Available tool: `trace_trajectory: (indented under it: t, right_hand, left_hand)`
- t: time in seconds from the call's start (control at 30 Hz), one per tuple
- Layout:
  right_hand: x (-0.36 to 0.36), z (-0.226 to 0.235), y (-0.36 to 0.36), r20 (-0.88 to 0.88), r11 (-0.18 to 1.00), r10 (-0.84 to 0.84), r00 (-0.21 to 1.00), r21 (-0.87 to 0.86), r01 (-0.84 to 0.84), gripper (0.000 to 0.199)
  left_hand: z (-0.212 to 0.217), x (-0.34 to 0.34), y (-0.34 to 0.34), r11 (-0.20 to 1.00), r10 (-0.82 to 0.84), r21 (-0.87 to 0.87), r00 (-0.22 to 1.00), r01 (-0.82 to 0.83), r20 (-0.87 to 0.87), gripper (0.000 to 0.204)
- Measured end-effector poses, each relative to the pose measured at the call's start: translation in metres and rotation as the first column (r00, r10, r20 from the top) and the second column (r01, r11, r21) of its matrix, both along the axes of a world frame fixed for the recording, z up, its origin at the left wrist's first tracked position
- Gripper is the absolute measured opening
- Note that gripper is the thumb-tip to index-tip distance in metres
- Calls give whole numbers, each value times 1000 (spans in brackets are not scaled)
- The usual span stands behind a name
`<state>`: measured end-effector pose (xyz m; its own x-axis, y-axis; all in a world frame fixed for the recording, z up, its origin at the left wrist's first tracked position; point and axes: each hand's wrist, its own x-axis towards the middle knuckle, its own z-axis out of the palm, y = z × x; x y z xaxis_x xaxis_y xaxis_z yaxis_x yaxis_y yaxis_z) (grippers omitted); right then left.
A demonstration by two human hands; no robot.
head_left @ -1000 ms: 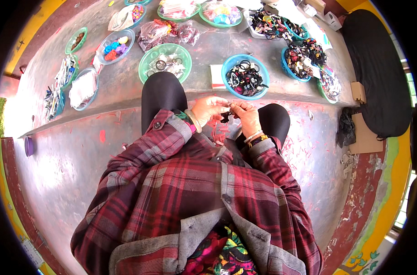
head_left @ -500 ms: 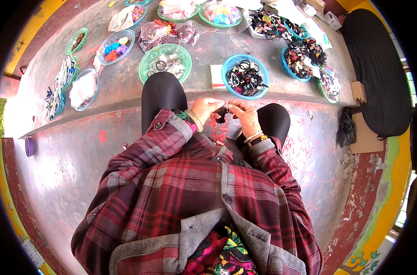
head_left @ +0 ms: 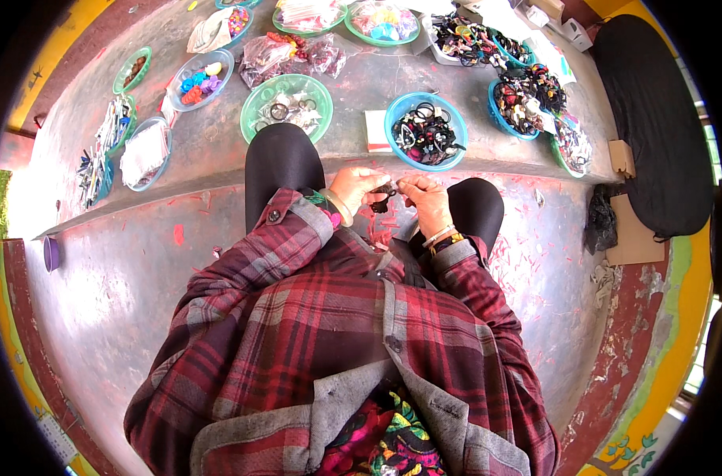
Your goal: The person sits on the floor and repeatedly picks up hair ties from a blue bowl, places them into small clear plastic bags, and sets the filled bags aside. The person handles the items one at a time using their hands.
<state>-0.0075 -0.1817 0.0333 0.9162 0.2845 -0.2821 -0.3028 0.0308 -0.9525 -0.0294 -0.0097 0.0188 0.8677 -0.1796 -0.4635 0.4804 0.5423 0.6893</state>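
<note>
Two hands meeting just below the blue bowl of dark hair ties, between raised knees in black. Left hand and right hand both pinched on a small dark piece, probably a hair tie, fingertips pressed close around it. Plaid sleeves and bangles at both wrists. Left of the blue bowl, a green bowl with rings and clear packets; between the two, a small white and red card. Further left of that bowl, a clear bowl of coloured bits on the grey floor
</note>
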Motion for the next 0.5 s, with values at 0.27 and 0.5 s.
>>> trace_trajectory:
  t: [0.27, 0.5]
  right_hand:
    - [3, -19, -4, -109, 994, -3, 994, 106, 15, 7]
    - [2, -6, -1, -154, 991, 40, 987, 135, -19, 16]
  left_hand:
    - [-11, 1, 0, 1000, 7, -29, 1000, -7, 13, 21]
    - [-11, 0, 1, 998, -15, -57, 1000, 15, -5, 19]
